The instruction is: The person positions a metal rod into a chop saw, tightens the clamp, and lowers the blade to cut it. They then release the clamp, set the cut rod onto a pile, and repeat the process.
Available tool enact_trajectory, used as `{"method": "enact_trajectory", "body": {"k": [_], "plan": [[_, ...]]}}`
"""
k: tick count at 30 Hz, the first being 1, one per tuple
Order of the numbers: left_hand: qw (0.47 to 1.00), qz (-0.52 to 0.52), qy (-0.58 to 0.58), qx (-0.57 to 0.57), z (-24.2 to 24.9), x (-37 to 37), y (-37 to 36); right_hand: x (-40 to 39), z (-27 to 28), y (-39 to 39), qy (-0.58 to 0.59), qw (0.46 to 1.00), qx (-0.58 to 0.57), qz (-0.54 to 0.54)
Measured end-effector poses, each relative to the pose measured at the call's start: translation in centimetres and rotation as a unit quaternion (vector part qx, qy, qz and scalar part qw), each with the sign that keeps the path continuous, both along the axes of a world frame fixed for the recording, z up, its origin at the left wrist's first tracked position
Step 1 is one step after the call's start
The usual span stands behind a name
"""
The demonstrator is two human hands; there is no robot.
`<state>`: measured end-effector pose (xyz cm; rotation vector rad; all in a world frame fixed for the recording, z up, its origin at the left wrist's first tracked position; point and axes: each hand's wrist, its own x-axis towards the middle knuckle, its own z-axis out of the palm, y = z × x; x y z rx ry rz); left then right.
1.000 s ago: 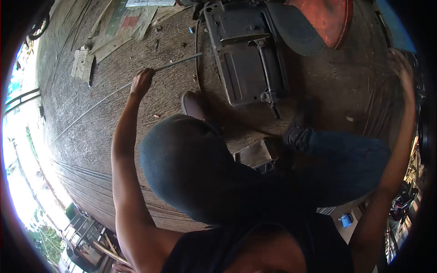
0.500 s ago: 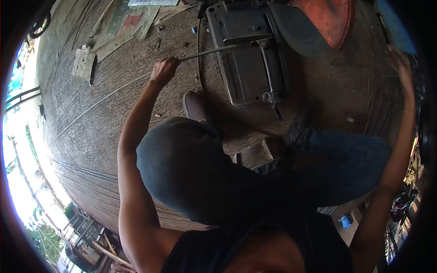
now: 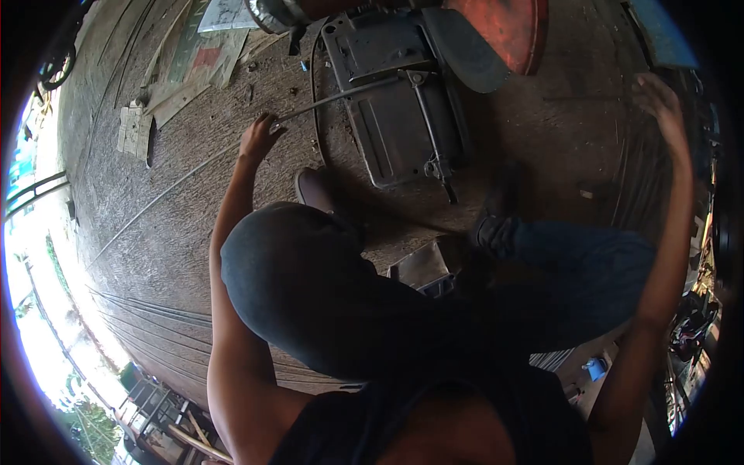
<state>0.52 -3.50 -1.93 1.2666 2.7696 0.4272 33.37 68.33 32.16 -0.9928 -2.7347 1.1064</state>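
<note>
Left hand [image 3: 260, 142] at a long, thin grey metal rod [image 3: 332, 100]; right hand [image 3: 659, 105] spread.
The left fingers are partly curled at the rod, though whether they grip it cannot be told; the right fingers are released, splayed; past the left fingertips the rod's end overlies a dark rectangular metal machine base [image 3: 394, 132]; farther off is an orange-red curved panel [image 3: 508, 31].

The left hand [image 3: 260, 141] is holding the thin rod [image 3: 333, 98] with thumb and fingers spread wider, and the rod's end is lying over the dark metal base [image 3: 387, 132] rather than stopping short. A silvery part [image 3: 269, 14] is now showing at the top edge.
</note>
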Motion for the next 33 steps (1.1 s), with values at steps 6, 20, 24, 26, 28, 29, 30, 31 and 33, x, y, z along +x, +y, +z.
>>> {"method": "enact_trajectory", "body": {"k": [6, 20, 24, 26, 28, 29, 30, 31, 33], "plan": [[0.991, 0.037, -0.059, -0.116, 2.2, 0.5, -1.1, 0.7, -4.5, -5.5, -0.209, 0.976, -0.036, 0.052], [0.999, -0.004, 0.036, -0.023, 7.4, 1.1, -1.3, 7.5, -25.4, -28.1, -0.387, 0.841, -0.318, 0.205], [0.999, -0.025, 0.037, 0.004, 8.3, 2.2, 1.6, 7.5, -25.9, -27.6, -0.422, 0.83, -0.322, 0.173], [0.999, -0.031, 0.037, 0.01, 8.7, 2.1, 4.1, 7.6, -26.0, -27.2, -0.414, 0.837, -0.339, 0.114], [0.999, -0.041, 0.033, 0.014, 8.1, 2.2, 5.5, 7.4, -25.7, -27.0, -0.417, 0.841, -0.323, 0.12], [0.998, -0.053, 0.026, 0.015, 7.8, 2.3, 6.2, 7.3, -25.6, -26.9, -0.418, 0.845, -0.308, 0.128], [0.998, -0.064, 0.02, 0.016, 7.7, 2.3, 6.8, 7.4, -25.4, -26.9, -0.418, 0.846, -0.305, 0.127], [0.996, -0.075, 0.026, 0.038, 7.1, 2.5, 7.0, 7.5, -25.3, -26.9, -0.409, 0.85, -0.305, 0.13], [0.997, -0.057, 0.027, 0.033, 6.3, 3.0, 7.3, 7.7, -25.0, -26.5, -0.399, 0.855, -0.303, 0.133]]}}
